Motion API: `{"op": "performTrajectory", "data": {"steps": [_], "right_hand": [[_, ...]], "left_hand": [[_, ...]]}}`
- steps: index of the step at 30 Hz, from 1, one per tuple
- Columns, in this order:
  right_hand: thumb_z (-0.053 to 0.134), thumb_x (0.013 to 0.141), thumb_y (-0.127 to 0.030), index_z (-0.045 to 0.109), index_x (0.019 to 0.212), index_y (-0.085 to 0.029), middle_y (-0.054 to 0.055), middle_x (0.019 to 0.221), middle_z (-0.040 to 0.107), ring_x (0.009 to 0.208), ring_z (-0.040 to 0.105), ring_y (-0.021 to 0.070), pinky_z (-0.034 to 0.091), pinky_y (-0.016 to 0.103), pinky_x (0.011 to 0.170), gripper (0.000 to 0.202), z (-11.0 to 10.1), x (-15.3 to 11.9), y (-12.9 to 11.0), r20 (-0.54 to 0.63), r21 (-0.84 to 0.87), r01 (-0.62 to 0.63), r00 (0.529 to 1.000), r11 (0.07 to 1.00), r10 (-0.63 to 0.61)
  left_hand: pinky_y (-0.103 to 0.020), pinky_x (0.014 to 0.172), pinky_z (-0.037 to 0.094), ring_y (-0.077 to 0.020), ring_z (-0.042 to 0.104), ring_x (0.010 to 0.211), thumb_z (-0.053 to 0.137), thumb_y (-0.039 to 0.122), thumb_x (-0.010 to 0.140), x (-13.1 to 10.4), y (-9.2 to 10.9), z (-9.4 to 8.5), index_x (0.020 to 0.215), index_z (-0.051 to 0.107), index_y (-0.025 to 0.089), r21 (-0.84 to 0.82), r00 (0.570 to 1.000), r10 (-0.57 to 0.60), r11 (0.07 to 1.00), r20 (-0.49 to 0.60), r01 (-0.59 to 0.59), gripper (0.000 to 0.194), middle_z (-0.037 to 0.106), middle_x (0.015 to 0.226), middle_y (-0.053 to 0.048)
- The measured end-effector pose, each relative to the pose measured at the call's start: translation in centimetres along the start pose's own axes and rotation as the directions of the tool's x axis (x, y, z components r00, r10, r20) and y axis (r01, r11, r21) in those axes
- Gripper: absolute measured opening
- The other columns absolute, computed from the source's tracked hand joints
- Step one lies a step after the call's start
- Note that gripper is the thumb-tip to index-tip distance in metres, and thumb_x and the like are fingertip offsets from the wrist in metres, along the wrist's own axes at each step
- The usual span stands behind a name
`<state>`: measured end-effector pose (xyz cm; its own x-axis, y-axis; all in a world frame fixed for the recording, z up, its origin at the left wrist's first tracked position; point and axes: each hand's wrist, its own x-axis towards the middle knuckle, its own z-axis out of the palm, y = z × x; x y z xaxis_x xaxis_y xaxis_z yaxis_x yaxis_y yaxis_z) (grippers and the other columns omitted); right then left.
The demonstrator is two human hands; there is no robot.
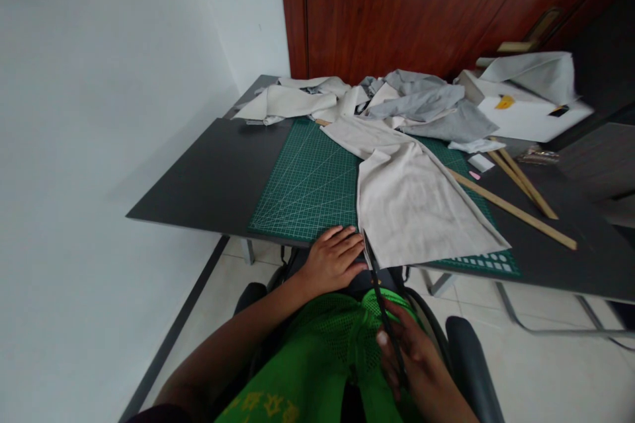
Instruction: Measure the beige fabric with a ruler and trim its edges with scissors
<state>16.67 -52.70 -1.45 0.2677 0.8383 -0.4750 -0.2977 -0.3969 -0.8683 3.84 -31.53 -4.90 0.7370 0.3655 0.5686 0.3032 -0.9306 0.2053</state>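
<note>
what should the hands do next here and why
Probably a small snip with the black scissors in the right hand: their blades lie at the near left edge of the beige fabric, and the left hand rests beside that edge.

No wording could be read. Yellow characters (pixel 268 403), too blurred to make out, stood on the green vest (pixel 307 353) at bottom centre; the yellow label (pixel 505 102) on the white box (pixel 530 120), upper right, was illegible.

A sewing workroom, shown by a green gridded cutting mat (pixel 317 178) on a dark grey table (pixel 213 168), heaped grey and cream cloth (pixel 421 103) far, black long-bladed scissors (pixel 380 299) near.
</note>
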Motion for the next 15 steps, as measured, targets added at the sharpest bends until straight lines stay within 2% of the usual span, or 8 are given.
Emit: {"op": "performTrajectory", "data": {"steps": [3,5,8,9,10,12,13,15], "right_hand": [[0.083,0.081,-0.066,0.055,0.142,-0.025,-0.01,0.053,0.051,0.037,0.041,0.0117,0.036,0.024,0.034,0.078,-0.3,0.3,0.1,0.021,0.039,-0.035,0.999,0.999,0.034],[0.084,0.08,-0.066,0.056,0.141,-0.024,-0.012,0.051,0.045,0.037,0.041,0.0112,0.036,0.022,0.034,0.079,-0.5,0.4,0.1,0.007,0.057,-0.058,0.998,0.997,0.057],[0.084,0.076,-0.072,0.055,0.14,-0.023,-0.014,0.051,0.042,0.038,0.038,0.0094,0.035,0.02,0.032,0.086,-0.8,0.6,-0.1,0.021,0.071,-0.068,0.998,0.995,0.067],[0.083,0.075,-0.074,0.053,0.14,-0.022,-0.014,0.052,0.042,0.038,0.037,0.0088,0.034,0.02,0.032,0.088,-1.0,0.6,0.0,0.028,0.075,-0.066,0.998,0.995,0.064],[0.082,0.076,-0.075,0.053,0.14,-0.022,-0.014,0.052,0.042,0.038,0.036,0.0084,0.034,0.02,0.032,0.089,-1.1,0.7,0.1,0.037,0.082,-0.064,0.997,0.995,0.061],[0.081,0.076,-0.076,0.053,0.14,-0.023,-0.014,0.054,0.042,0.038,0.036,0.0083,0.033,0.02,0.032,0.088,-1.5,0.9,0.3,0.048,0.103,-0.062,0.997,0.993,0.058],[0.081,0.076,-0.077,0.053,0.14,-0.024,-0.014,0.055,0.042,0.038,0.036,0.0083,0.033,0.02,0.032,0.088,-1.7,0.9,0.5,0.053,0.114,-0.066,0.997,0.991,0.061],[0.081,0.075,-0.078,0.052,0.141,-0.025,-0.013,0.056,0.045,0.038,0.036,0.0082,0.033,0.02,0.032,0.088,-2.1,1.0,0.6,0.074,0.129,-0.093,0.994,0.987,0.084]], "left_hand": [[-0.046,0.113,0.051,-0.0267,0.071,0.126,0.06,0.05,0.105,1.0,0.4,-1.0,0.115,0.073,0.021,-0.13,0.99,-0.142,0.981,0.021,0.144,0.034,0.079,0.124,-0.008],[-0.042,0.103,0.055,-0.0249,0.076,0.112,0.058,0.05,0.106,2.0,0.3,-1.6,0.112,0.071,0.021,-0.183,0.963,-0.266,0.946,0.038,0.268,0.032,0.081,0.113,-0.006],[-0.038,0.089,0.059,-0.0224,0.076,0.092,0.053,0.047,0.109,3.9,-0.9,-2.4,0.116,0.069,0.022,-0.154,0.931,-0.358,0.918,0.07,0.364,0.031,0.08,0.101,-0.005],[-0.039,0.091,0.058,-0.0233,0.075,0.096,0.053,0.045,0.109,4.5,-1.5,-2.5,0.123,0.068,0.021,-0.123,0.94,-0.331,0.933,0.081,0.339,0.032,0.08,0.107,-0.006],[-0.041,0.098,0.057,-0.0257,0.073,0.11,0.055,0.046,0.108,5.0,-2.2,-2.7,0.134,0.065,0.021,-0.084,0.957,-0.272,0.956,0.097,0.28,0.037,0.077,0.123,-0.009],[-0.048,0.113,0.049,-0.03,0.059,0.138,0.058,0.047,0.106,5.7,-3.3,-2.9,0.148,0.057,0.025,-0.015,0.981,-0.095,0.995,0.172,0.099,0.048,0.063,0.151,-0.01],[-0.05,0.119,0.044,-0.0303,0.052,0.146,0.058,0.048,0.106,5.8,-3.8,-2.9,0.151,0.056,0.027,0.007,0.976,-0.022,1.0,0.217,0.021,0.05,0.058,0.158,-0.008],[-0.049,0.124,0.038,-0.0277,0.048,0.151,0.054,0.048,0.108,5.6,-4.4,-2.8,0.15,0.058,0.027,0.03,0.96,0.037,0.998,0.278,-0.047,0.047,0.058,0.159,-0.005]]}}
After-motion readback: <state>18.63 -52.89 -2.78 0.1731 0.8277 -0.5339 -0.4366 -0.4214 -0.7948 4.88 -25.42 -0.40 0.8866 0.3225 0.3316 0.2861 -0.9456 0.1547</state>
